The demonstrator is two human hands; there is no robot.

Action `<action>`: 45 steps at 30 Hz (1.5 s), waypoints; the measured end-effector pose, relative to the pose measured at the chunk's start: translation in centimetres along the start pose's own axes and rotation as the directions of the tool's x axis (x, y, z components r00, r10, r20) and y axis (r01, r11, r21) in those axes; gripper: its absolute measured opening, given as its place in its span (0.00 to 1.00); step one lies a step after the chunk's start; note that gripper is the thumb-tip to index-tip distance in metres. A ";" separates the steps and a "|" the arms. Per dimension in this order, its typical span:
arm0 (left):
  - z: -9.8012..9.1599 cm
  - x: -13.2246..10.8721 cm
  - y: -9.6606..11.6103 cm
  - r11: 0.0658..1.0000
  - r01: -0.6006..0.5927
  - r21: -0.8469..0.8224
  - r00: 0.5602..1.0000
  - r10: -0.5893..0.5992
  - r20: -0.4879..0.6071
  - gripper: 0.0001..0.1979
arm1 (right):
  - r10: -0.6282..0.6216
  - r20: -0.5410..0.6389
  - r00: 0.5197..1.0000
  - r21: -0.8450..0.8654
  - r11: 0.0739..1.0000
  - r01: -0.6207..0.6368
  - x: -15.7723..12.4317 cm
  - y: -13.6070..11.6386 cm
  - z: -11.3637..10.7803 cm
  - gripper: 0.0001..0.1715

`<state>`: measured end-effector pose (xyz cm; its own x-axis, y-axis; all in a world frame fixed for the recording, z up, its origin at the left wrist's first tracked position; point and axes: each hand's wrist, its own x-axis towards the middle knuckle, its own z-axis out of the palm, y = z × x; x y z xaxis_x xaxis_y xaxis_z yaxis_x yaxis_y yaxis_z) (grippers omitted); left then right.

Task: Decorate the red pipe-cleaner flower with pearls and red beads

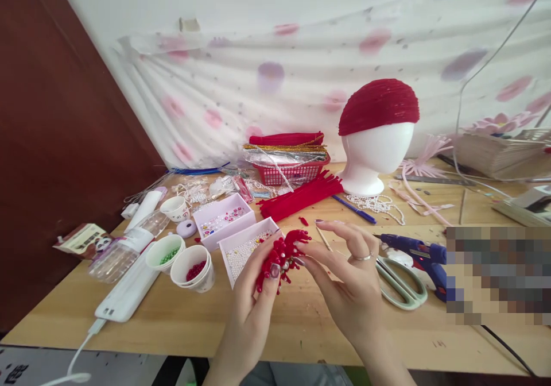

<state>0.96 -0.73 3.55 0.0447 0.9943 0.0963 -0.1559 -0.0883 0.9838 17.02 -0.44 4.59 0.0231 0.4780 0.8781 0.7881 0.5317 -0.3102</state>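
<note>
A red fuzzy flower-like ornament (284,255), dotted with small pearl beads, is held up over the wooden table. My left hand (253,297) grips it from the left, the thumb lying across its front. From the right side, my right hand (350,280) pinches one of its petals between thumb and a finger, while other fingers stay stretched out. A ring shows on that hand. Just behind my left hand, a white tray of pearl beads (238,255) is partly hidden. A small red piece (303,221) lies past the ornament on the table.
A white foam head (365,153) wearing a red cap (381,107) stands behind, beside red chenille stems (297,199) and a red basket (284,173). Scissors (407,294) and a blue glue gun (411,248) lie right. Bead cups (202,280) and a white power strip (127,291) are left.
</note>
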 end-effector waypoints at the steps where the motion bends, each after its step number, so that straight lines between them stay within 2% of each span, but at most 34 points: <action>1: 0.1 -0.1 0.1 1.000 -0.015 0.023 0.999 0.014 0.030 0.19 | -0.007 0.004 1.000 -0.006 1.000 0.007 0.0 0.0 0.0 0.13; 6: 0.7 -0.1 0.3 0.996 -0.065 0.053 0.997 0.066 -0.028 0.18 | -0.045 0.028 0.999 -0.036 0.998 0.046 0.0 0.2 0.1 0.11; 12: 1.3 0.0 0.4 0.962 -0.185 0.199 0.977 0.201 -0.067 0.11 | -0.100 0.077 0.992 -0.121 0.987 0.109 -0.5 0.1 0.8 0.14; 16: 1.1 -0.2 0.6 0.971 -0.166 0.174 0.979 0.183 -0.092 0.12 | -0.123 0.084 0.989 -0.176 0.975 0.137 -0.4 0.1 1.3 0.16; 19: 0.9 -0.3 1.1 0.977 -0.143 0.156 0.986 0.154 -0.062 0.12 | -0.161 0.118 0.980 -0.212 0.960 0.184 -0.2 0.2 1.3 0.17; 23: 0.8 -0.4 1.9 0.968 -0.139 0.209 0.983 0.160 -0.086 0.08 | -0.179 0.154 0.972 -0.259 0.942 0.214 0.4 0.6 0.7 0.14; 26: 0.8 -0.3 2.4 0.981 -0.072 0.180 0.987 0.096 -0.130 0.05 | -0.118 0.119 0.986 -0.230 0.963 0.143 0.8 0.9 0.0 0.10; 29: 0.7 -0.4 2.7 0.998 0.041 0.046 0.993 -0.036 -0.111 0.06 | 0.003 -0.037 0.999 -0.153 0.988 -0.008 0.7 1.1 -0.9 0.14; 32: 0.7 -0.6 2.7 0.990 0.130 -0.063 0.985 -0.136 -0.110 0.08 | 0.151 -0.109 0.983 -0.007 0.988 -0.152 0.1 1.2 -1.7 0.19; 35: 0.5 -1.0 2.2 0.973 0.190 -0.131 0.971 -0.206 -0.118 0.11 | 0.347 -0.099 0.933 0.223 0.921 -0.319 -1.0 1.5 -2.2 0.11; 37: 0.1 -1.2 1.3 0.946 0.248 -0.207 0.954 -0.276 -0.119 0.15 | 0.447 -0.081 0.891 0.344 0.851 -0.396 -1.9 1.8 -2.3 0.04; 38: -0.2 -1.3 0.7 0.921 0.292 -0.258 0.937 -0.330 -0.116 0.17 | 0.475 -0.061 0.878 0.381 0.824 -0.419 -2.3 1.9 -2.4 0.04; 40: -0.8 -1.4 -0.6 0.827 0.415 -0.379 0.876 -0.476 -0.081 0.20 | 0.508 -0.001 0.862 0.420 0.782 -0.460 -3.1 2.0 -2.5 0.04; 41: -1.2 -1.4 -1.2 0.758 0.479 -0.443 0.835 -0.549 -0.037 0.20 | 0.523 0.035 0.852 0.430 0.762 -0.485 -3.4 1.9 -2.6 0.03; 42: -1.4 -1.5 -1.8 0.685 0.542 -0.487 0.804 -0.592 0.063 0.21 | 0.537 0.063 0.841 0.434 0.744 -0.508 -3.8 1.9 -2.7 0.04; 43: -1.7 -1.6 -2.3 0.620 0.591 -0.517 0.774 -0.617 0.146 0.21 | 0.550 0.085 0.831 0.432 0.731 -0.529 -4.1 1.8 -2.8 0.05; 45: -2.1 -1.8 -3.2 0.543 0.647 -0.535 0.733 -0.635 0.242 0.20 | 0.584 0.128 0.802 0.434 0.694 -0.574 -4.7 1.6 -3.1 0.07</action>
<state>-0.67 -2.08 -0.09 0.3710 0.7709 -0.5177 -0.5835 0.6272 0.5159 20.09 -3.97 1.11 0.4001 0.7829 0.4764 0.2670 0.3977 -0.8778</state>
